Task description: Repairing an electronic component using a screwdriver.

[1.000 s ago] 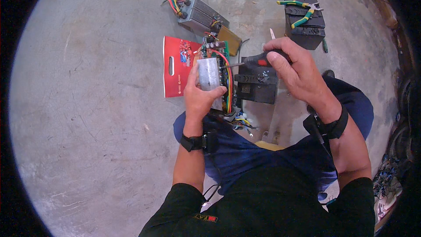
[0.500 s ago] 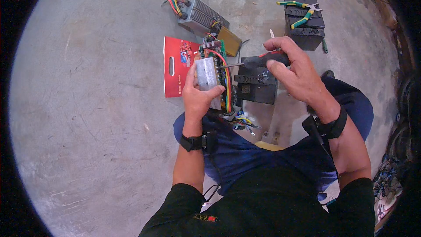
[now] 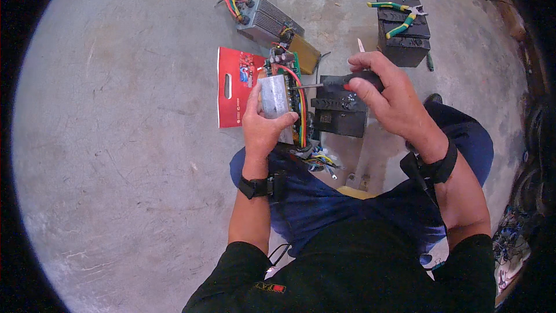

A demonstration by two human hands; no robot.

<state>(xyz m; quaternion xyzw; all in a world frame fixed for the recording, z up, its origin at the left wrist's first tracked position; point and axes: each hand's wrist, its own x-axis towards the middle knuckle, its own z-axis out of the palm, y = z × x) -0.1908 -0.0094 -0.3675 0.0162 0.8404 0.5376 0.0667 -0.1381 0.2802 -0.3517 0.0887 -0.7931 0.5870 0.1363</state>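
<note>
My left hand [image 3: 265, 124] grips a circuit board with a silver metal plate [image 3: 274, 94], thumb on the near side and fingers round the far edge. Thick red, yellow and green wires [image 3: 303, 110] run along the board's right side. In my right hand [image 3: 385, 90] is a screwdriver [image 3: 339, 84] with a dark handle, closed in the fingers. Its shaft points left and the tip meets the board's edge beside the plate; the exact contact is too small to make out. A black block [image 3: 341, 119] with small screws on top lies below the screwdriver.
A red bag [image 3: 229, 104] lies under the board's left side. Beyond it are a finned metal case [image 3: 269, 20] with wires and a gold-coloured panel [image 3: 304, 55]. Green-handled pliers [image 3: 403, 23] rest on another black block [image 3: 402, 49] at the far right. Cables [image 3: 509, 226] pile up at the right edge.
The screwdriver handle has turned slightly in my right hand, and the fingers have shifted around it. My left hand keeps its hold on the board.
</note>
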